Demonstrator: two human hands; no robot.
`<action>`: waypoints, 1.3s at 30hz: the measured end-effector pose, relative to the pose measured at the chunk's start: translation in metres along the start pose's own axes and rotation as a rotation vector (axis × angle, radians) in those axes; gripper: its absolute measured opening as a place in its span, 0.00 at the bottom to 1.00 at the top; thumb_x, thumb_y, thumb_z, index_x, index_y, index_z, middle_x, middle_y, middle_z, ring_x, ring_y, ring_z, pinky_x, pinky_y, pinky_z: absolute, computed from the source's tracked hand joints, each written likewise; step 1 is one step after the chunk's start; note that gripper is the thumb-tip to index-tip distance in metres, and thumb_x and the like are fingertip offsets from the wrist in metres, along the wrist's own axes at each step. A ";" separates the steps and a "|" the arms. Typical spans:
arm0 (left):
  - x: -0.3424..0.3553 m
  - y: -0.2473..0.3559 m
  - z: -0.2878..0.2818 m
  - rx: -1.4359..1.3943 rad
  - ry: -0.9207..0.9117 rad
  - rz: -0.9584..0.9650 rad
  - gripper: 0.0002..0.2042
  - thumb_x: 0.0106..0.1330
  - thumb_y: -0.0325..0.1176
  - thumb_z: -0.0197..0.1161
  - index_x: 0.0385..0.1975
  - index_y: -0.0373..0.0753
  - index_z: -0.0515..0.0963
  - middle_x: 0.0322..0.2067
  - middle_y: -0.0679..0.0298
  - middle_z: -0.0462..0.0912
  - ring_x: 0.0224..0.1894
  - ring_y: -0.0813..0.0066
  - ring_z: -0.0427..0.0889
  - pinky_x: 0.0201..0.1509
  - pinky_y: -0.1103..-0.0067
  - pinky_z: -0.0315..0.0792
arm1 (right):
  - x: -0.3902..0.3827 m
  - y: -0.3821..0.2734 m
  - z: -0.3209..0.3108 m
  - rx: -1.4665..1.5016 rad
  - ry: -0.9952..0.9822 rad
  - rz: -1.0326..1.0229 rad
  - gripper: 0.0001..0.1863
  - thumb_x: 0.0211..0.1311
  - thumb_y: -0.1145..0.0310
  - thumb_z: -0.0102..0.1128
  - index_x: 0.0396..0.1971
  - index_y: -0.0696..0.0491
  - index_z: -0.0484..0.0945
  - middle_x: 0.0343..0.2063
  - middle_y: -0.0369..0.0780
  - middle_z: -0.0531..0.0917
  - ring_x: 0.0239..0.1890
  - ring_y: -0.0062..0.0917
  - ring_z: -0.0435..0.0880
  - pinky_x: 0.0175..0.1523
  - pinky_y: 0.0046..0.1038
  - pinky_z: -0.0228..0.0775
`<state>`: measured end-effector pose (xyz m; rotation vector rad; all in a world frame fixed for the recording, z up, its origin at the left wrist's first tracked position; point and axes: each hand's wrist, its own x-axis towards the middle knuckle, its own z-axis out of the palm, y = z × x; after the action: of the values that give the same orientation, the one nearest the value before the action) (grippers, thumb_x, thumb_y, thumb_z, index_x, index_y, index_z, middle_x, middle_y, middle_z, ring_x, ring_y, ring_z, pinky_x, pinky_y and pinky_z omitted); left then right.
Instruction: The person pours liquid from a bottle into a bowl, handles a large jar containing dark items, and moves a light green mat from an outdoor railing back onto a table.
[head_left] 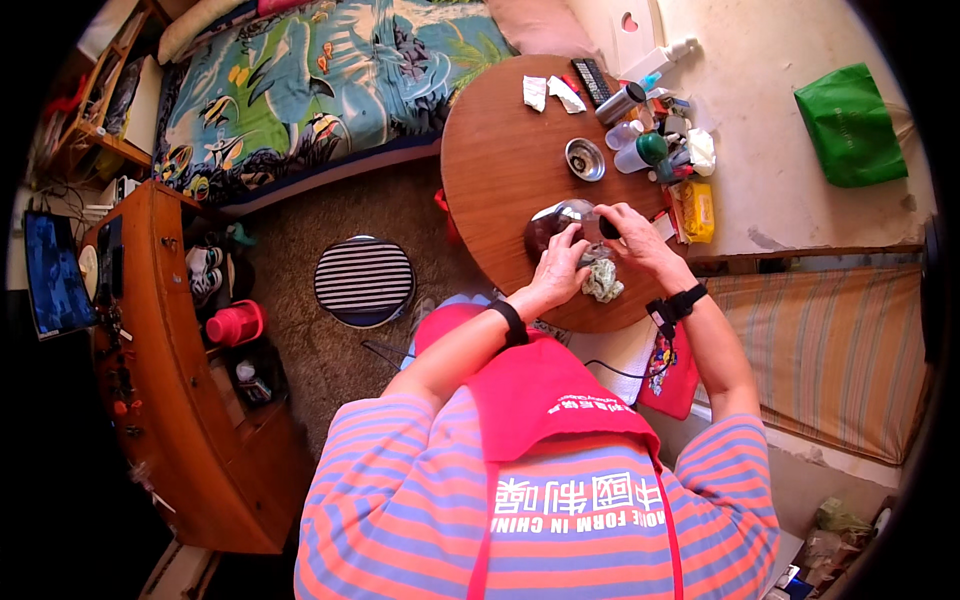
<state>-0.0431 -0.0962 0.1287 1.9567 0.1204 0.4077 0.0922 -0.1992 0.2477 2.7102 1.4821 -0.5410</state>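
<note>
Clear vessel point(575, 211), rounded, with no long axis discernible, stands on the round table point(490, 150) directly beyond the hands: the left hand point(556, 272), fingers partly bent, appears to touch its near side, while the right hand point(640, 243) curls at its right by a dark piece point(608, 229); neither grip can be confirmed. Around, in descending size: bed point(330, 100) beyond left, cabinet point(165, 450) far left, stool point(365, 275) between; crumpled wad point(602, 282) near the hands.
</note>
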 end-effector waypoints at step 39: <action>0.158 0.029 0.011 -0.180 -0.267 0.102 0.29 0.49 0.33 0.71 0.53 0.37 0.70 0.57 0.52 0.68 0.61 0.52 0.66 0.65 0.67 0.63 | -0.015 0.086 0.088 0.832 0.658 0.399 0.28 0.53 0.61 0.70 0.50 0.57 0.70 0.44 0.44 0.76 0.49 0.35 0.74 0.55 0.33 0.66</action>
<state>0.1056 -0.0758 0.1872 1.8247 -0.1821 0.2120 0.1297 -0.2739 0.1561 3.9980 0.7703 -0.2827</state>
